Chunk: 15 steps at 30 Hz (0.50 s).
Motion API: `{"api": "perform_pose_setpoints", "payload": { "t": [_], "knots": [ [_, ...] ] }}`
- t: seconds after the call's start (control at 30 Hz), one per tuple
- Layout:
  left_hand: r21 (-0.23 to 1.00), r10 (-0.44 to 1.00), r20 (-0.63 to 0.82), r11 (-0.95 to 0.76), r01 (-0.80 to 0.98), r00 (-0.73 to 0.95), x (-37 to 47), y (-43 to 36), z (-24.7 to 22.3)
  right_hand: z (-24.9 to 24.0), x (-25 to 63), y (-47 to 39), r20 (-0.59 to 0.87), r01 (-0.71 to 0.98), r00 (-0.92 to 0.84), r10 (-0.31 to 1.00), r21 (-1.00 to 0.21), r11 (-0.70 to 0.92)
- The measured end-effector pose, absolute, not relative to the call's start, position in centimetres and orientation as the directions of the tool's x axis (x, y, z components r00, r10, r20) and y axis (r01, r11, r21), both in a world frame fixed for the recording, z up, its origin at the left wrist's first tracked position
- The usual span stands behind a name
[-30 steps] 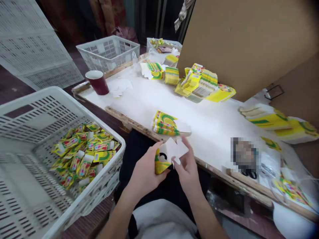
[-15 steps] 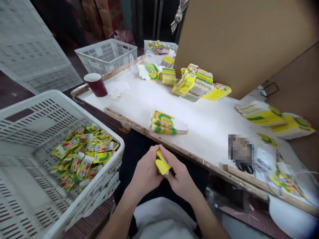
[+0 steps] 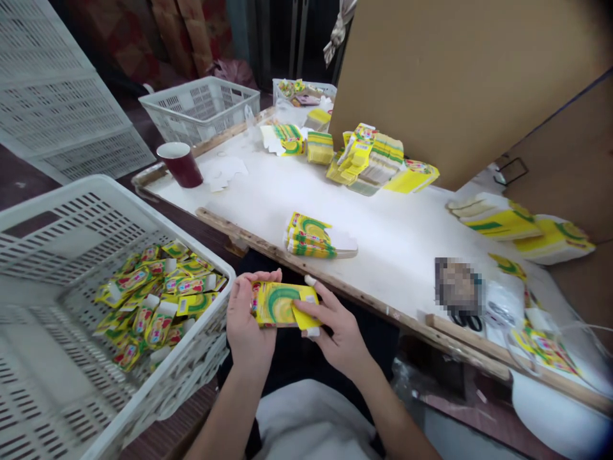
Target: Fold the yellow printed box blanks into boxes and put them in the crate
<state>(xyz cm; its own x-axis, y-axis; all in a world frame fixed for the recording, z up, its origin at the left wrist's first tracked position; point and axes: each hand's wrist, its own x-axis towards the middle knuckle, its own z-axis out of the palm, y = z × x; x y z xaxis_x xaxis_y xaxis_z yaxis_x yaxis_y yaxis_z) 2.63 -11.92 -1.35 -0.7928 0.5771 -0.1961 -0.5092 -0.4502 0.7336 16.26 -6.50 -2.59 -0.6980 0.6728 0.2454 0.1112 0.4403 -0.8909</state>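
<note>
Between my two hands, just in front of the table edge, is a small yellow carton (image 3: 278, 304) with a green ring pattern, lying lengthwise. My left hand (image 3: 249, 335) is wrapped round its left end, thumb on the near side. At the right end, my right hand (image 3: 338, 327) grips the carton, fingers pressed on a yellow end flap beside some white card. A little beyond, flattened yellow-green cartons (image 3: 309, 236) lie in a small overlapping pile. To the left, a white plastic crate (image 3: 43, 306) contains several yellow cartons (image 3: 158, 294), many with white flaps sticking out.
The white table (image 3: 239, 211) has a wooden edge strip (image 3: 225, 223). A maroon cup (image 3: 184, 169) stands at its left end. Carton stacks (image 3: 378, 160) lean near a large cardboard sheet (image 3: 454, 83). Scissors (image 3: 467, 321) lie at right. Another crate (image 3: 205, 108) stands behind.
My hands were close together around an end-on carton. My left hand has since moved left, and the carton now lies lengthwise with its broad face showing.
</note>
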Motion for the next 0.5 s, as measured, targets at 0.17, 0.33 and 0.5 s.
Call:
{"api": "perform_pose_setpoints", "payload": {
  "t": [0.17, 0.33, 0.5],
  "knots": [
    [0.764, 0.575, -0.151, -0.449, -0.464, -0.804, 2.8, -11.5, -1.7, -3.0, 15.5, -6.2, 0.067, 0.085, -0.688, 0.723, -0.981, 0.172],
    [0.822, 0.551, -0.053, -0.450, -0.350, -0.833, 2.4, -11.6, -1.4, -3.0, 14.0, -6.1, -0.020, 0.022, -0.683, 0.730, -1.000, -0.008],
    [0.933, 0.133, 0.357, -0.100, 0.346, -0.924, -3.5, -13.6, -0.1, -1.5, 13.3, -0.8, 0.197, 0.167, -0.618, 0.761, -0.913, 0.372]
  ]
}}
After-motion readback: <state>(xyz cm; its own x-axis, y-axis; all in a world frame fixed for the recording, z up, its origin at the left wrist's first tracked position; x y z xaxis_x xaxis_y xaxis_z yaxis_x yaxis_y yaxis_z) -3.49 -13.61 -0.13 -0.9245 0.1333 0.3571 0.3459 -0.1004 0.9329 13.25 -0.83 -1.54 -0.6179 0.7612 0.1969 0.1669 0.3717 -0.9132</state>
